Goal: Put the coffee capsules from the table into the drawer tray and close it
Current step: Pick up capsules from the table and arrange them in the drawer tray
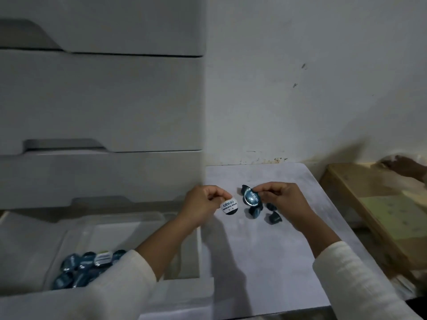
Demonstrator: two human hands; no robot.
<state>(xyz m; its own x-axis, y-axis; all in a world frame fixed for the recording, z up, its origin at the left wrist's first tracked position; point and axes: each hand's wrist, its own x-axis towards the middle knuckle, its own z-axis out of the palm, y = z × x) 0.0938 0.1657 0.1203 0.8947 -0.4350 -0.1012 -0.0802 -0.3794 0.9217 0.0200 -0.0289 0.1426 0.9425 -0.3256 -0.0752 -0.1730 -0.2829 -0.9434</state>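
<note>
Open white plastic drawer tray (147, 229), near left: holding a heap of blue foil coffee capsules (80, 269).
Left hand (203, 204): pinching a white-lidded capsule (229, 206).
Right hand (284, 199): pinching a blue-lidded capsule (251, 197).
Loose blue capsules (272, 217): lying on the white desk (265, 262) beyond.
Advice: carrying both low over the tray rim, releasing gently.

A plain storage corner: grey plastic drawer unit (101, 100), scuffed white wall (312, 77), worn wooden bench (360, 192).
</note>
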